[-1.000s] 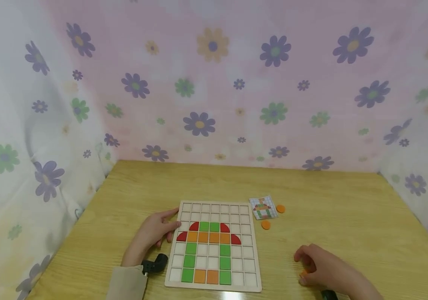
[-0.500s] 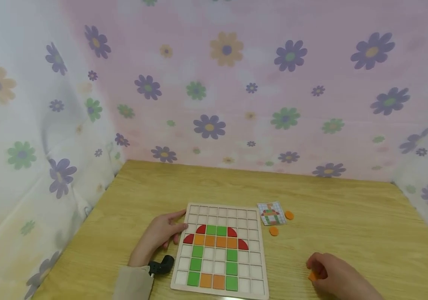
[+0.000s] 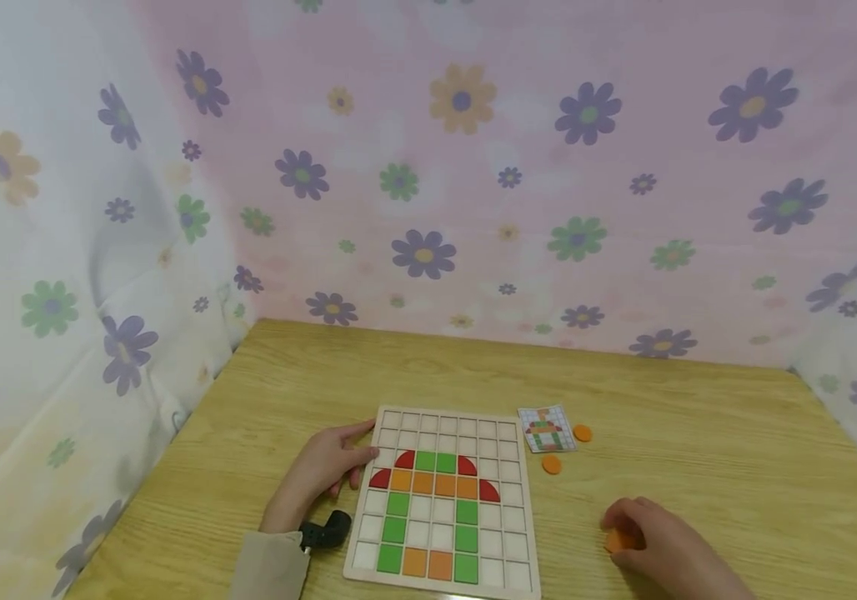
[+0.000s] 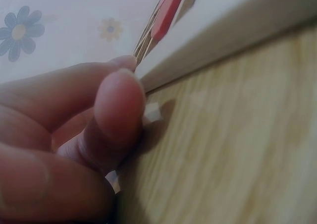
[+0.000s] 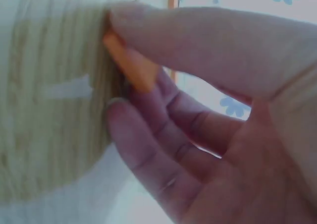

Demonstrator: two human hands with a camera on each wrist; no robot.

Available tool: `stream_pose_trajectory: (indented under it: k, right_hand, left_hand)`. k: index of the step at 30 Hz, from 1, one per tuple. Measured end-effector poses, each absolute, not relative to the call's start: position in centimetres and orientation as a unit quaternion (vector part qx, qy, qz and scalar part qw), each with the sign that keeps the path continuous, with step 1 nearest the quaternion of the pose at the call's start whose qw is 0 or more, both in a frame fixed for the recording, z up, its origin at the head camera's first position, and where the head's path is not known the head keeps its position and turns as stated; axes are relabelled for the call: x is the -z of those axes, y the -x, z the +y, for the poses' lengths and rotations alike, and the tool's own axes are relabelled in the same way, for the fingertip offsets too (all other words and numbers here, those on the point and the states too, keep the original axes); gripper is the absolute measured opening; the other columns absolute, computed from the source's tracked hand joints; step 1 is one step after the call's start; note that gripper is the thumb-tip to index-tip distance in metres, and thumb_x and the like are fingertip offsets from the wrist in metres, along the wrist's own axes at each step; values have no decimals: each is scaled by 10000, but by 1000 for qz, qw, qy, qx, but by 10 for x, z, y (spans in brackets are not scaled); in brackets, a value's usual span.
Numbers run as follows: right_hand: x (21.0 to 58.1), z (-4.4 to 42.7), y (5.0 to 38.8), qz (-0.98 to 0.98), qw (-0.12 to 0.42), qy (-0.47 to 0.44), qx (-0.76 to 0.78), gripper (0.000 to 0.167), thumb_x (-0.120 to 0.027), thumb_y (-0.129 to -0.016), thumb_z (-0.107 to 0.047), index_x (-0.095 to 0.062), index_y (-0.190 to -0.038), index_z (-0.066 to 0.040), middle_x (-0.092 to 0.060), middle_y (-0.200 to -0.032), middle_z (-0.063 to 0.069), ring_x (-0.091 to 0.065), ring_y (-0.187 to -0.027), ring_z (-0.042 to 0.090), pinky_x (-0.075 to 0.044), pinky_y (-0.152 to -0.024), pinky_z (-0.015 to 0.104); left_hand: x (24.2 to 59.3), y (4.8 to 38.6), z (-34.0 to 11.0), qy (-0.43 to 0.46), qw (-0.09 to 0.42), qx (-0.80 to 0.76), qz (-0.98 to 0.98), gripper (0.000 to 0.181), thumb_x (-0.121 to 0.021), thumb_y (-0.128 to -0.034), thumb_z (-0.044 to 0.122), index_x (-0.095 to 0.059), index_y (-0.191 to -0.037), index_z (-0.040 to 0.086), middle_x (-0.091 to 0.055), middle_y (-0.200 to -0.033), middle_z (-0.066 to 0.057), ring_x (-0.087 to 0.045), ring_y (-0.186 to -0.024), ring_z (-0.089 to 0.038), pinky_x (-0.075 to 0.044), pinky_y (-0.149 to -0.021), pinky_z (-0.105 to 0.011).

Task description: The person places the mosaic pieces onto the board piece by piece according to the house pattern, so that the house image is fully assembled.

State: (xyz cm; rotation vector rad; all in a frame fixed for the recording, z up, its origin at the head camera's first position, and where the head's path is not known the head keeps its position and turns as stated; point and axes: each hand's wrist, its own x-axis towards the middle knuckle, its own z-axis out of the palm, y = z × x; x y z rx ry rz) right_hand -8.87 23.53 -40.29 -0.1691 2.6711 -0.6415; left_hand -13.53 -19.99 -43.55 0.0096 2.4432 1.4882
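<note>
My left hand holds the left edge of a wooden grid board, its thumb at the rim. In the left wrist view the fingertips meet the board's side. Green and orange squares and red quarter-round tiles fill part of the grid. To the right of the board, low over the table, my right hand pinches an orange tile. The right wrist view shows this orange tile between thumb and fingers; its full outline is partly hidden.
A small printed pattern card lies at the board's upper right. Two orange round-looking pieces, a near one and a far one, lie beside it. Flowered cloth surrounds the wooden table at back and sides.
The head view has shifted, moving the whole scene rightward and slightly down. My right hand has edged back toward the board, and more of the orange tile shows. The left hand stays at the board's edge.
</note>
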Motion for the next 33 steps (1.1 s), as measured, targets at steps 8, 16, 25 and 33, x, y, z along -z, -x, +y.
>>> stream_pose_trajectory:
  k: [8,16,25,33]
  right_hand:
    - [407,234,92,942,197,93,257,214,-710,-734,-327,-593,-858,-198,-545,-776,-77,-456,-677,108,-400,-603,277]
    - [399,216,105,943,146,127,271,269,-633,-784,-429,-612,-944,-214,-555,-766,-94,-463,-661,53,-399,-583,246]
    - [401,182,116,937,124,141,295,294,-578,-866,-300,-601,-1139,-191,-529,-727,-93,-440,-610,67,-370,-520,232]
    - [400,161,126,928,97,135,333,211,-661,-809,-248,-602,-1003,-188,-530,-736,-67,-477,-636,105,-408,-554,242]
  left_hand:
    - [438,134,-200,-5,141,-511,848,559,-632,-804,411,-449,-1316,282,-567,-516,-81,-343,-292,-114,-350,-291,-272]
    - [437,136,-200,-5,134,-515,846,576,-633,-798,423,-448,-1320,264,-558,-507,-88,-336,-285,-120,-362,-289,-281]
    - [439,131,-204,3,136,-513,847,578,-631,-800,420,-439,-1325,272,-563,-517,-80,-352,-296,-125,-373,-305,-298]
    - [435,133,-200,2,142,-526,838,569,-635,-804,402,-443,-1323,266,-559,-518,-97,-348,-293,-128,-364,-293,-282]
